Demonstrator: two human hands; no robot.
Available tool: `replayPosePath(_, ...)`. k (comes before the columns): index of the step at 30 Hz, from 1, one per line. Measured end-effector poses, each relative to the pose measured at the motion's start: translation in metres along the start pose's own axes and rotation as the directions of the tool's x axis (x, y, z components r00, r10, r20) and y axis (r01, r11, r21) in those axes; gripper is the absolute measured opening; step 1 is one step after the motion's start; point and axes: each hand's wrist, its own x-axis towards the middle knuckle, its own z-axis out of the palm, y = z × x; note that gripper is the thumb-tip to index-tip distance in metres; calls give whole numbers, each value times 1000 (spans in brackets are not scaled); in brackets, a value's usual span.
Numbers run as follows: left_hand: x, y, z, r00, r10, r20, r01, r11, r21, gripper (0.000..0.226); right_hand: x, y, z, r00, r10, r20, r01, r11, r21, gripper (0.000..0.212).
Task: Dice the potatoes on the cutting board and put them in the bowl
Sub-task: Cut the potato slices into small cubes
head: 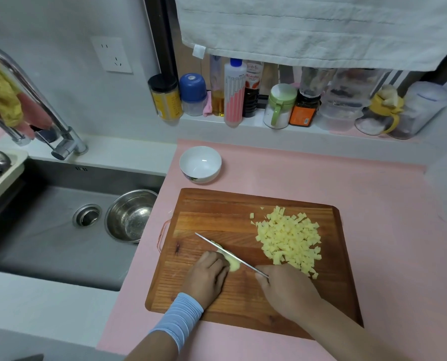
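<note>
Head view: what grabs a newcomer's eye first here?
The pile of pale yellow potato dice on the right half of the wooden cutting board. Next, near the board's front, the right hand holds a knife across a last potato piece pinned by the left hand. The white bowl sits empty behind the board on the pink counter.

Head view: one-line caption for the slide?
Left hand steadies a potato piece while the right hand slices with a knife; diced potato piled on cutting board, bowl empty.
</note>
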Motion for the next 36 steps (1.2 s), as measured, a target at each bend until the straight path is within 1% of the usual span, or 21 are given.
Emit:
replayPosePath(6, -1, -1, -2, 1000, -8, -5, 8, 1000, 1, 6, 16, -10, 2, 999, 39, 33, -39, 999, 15, 26)
replayPosePath(10, -4, 1, 0, 1000, 11, 9, -12, 997, 72, 10, 15, -8, 0, 999, 38, 31, -39, 999, 13, 27)
replayPosePath(12, -5, 1, 0, 1000, 9, 11, -10, 996, 93, 12, 12, -10, 1, 1000, 18, 18, -18, 1000, 0, 31)
replayPosePath(17, -2, 4, -2, 1000, 3, -8, -3, 998, 58, 14, -3, -9, 6, 998, -39, -53, 38, 999, -16, 33)
replayPosePath(21, -4, 1, 0, 1000, 1, -27, 0, 999, 43, 14, -13, -4, 5, 996, -69, -52, 66, 996, -52, 32)
replayPosePath(26, -4, 1, 2, 999, 14, -47, -12, 999, 30, 11, -18, 8, 3, 1000, -25, -4, 25, 999, -26, 34)
replayPosePath(31, -5, -2, 3, 999, 15, -36, -15, 1000, 22, 11, -3, -4, 5, 998, 21, 56, -22, 1000, 9, 32)
replayPosePath(36, -4, 1, 2, 999, 13, -51, -12, 1000, 29, 12, 22, -29, 15, 999, 17, 33, -19, 999, 40, 30)
